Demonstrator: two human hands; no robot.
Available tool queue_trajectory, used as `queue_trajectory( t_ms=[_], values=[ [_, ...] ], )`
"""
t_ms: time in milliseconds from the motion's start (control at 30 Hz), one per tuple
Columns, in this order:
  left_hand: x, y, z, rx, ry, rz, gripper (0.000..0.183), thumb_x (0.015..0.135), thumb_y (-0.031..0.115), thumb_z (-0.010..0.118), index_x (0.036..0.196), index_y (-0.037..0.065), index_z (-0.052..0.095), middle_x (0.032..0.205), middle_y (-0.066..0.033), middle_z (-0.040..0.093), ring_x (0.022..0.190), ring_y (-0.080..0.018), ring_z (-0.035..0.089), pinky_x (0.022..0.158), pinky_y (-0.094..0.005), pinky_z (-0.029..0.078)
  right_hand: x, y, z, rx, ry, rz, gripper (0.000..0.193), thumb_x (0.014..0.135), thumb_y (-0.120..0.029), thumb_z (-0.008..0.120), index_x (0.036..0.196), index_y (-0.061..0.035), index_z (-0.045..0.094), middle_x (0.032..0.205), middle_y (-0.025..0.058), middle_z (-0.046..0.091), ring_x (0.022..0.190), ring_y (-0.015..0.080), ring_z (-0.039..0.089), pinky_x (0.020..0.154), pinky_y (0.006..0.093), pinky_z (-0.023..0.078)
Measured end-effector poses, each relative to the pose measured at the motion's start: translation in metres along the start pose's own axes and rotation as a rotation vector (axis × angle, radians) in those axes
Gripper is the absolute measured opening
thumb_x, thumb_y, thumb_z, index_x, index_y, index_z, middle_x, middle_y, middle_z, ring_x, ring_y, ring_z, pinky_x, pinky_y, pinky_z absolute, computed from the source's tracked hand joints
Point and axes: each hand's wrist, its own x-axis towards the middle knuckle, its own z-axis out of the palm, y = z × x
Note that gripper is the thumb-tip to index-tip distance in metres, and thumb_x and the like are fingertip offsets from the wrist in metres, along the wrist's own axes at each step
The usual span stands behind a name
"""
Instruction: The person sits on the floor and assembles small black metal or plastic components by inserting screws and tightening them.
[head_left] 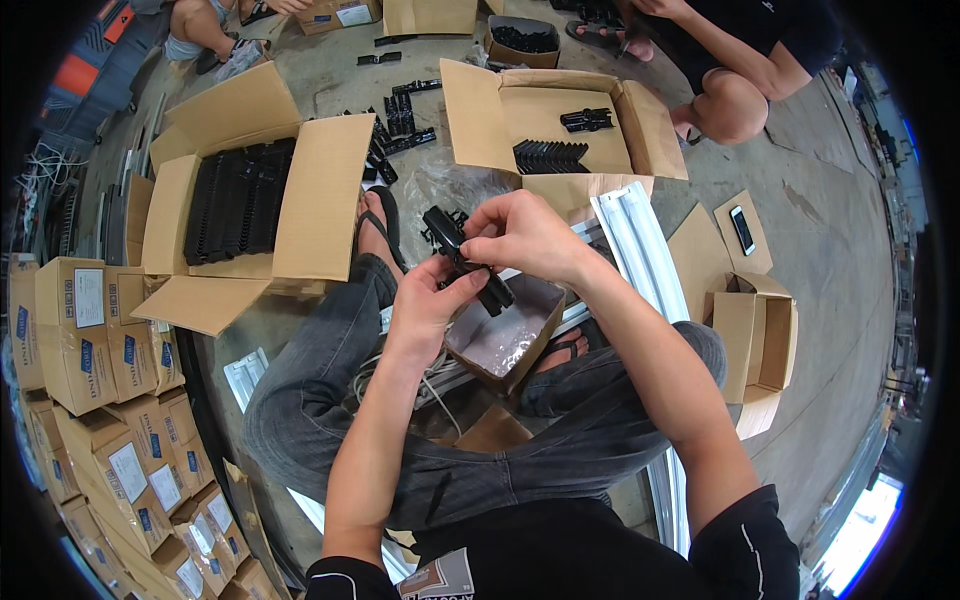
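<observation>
A long black plastic part (496,296), slightly shiny and tilted, is held above a small open cardboard box (548,335) lined with clear plastic. My left hand (428,298) is closed round its lower side, thumb on top. Bent over the part's upper side, my right hand (527,235) has its thumb and fingers pinched against it. Whether a smaller piece sits between those fingertips is hidden. Small black pieces (430,238) show beside the part's far end, over a crumpled clear plastic bag (440,185).
An open carton (318,200) packed with black parts stands left; another (475,115) with fewer parts stands ahead. White metal profiles (640,250) lie at my right. A phone (742,230) rests on cardboard. Stacked cartons (85,340) fill the left side. Two people (735,105) (195,30) crouch beyond.
</observation>
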Motion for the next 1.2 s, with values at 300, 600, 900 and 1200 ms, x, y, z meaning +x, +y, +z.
queue_trajectory(
  t_ms=[300, 600, 900, 1200],
  values=[
    [0.000, 0.003, 0.003, -0.011, 0.028, 0.037, 0.029, 0.090, 0.007, 0.070, 0.116, -0.003, 0.061, 0.106, -0.0067, 0.068, 0.094, -0.0109, 0.064, 0.084, -0.0244, 0.051, 0.004, 0.005, 0.005, 0.109, -0.017, 0.006, 0.028, 0.079, -0.022, 0.075, 0.086, 0.0046, 0.067, 0.068, 0.0064, 0.065, 0.059, 0.0103, 0.062, 0.053, 0.0262, 0.049],
    [-0.007, 0.040, -0.011, -0.193, 0.128, 0.186, 0.044, 0.094, 0.003, 0.061, 0.137, 0.001, 0.049, 0.126, -0.0041, 0.061, 0.104, -0.0129, 0.062, 0.091, -0.0355, 0.052, 0.062, 0.080, -0.016, 0.327, 0.213, 0.265, 0.041, 0.093, -0.036, 0.063, 0.092, 0.0046, 0.066, 0.076, 0.0072, 0.063, 0.058, 0.0123, 0.062, 0.053, 0.0281, 0.054],
    [-0.006, 0.054, -0.024, -0.325, 0.259, 0.261, 0.025, 0.097, 0.013, 0.060, 0.119, 0.000, 0.058, 0.114, -0.0080, 0.065, 0.108, -0.0177, 0.062, 0.098, -0.0365, 0.051, 0.134, 0.170, 0.036, -0.511, 0.123, 0.088, 0.024, 0.078, -0.011, 0.057, 0.094, -0.0045, 0.073, 0.102, 0.0224, 0.069, 0.095, 0.0406, 0.066, 0.087, 0.0461, 0.053],
    [-0.001, 0.042, -0.024, -0.357, 0.087, 0.107, 0.037, 0.095, 0.013, 0.064, 0.127, -0.003, 0.054, 0.114, -0.0138, 0.065, 0.108, -0.0267, 0.064, 0.099, -0.0396, 0.051, 0.205, 0.231, 0.108, -0.894, 0.017, 0.056, 0.019, 0.084, -0.012, 0.057, 0.097, -0.0046, 0.068, 0.101, 0.0215, 0.069, 0.094, 0.0382, 0.068, 0.079, 0.0486, 0.055]
  ],
)
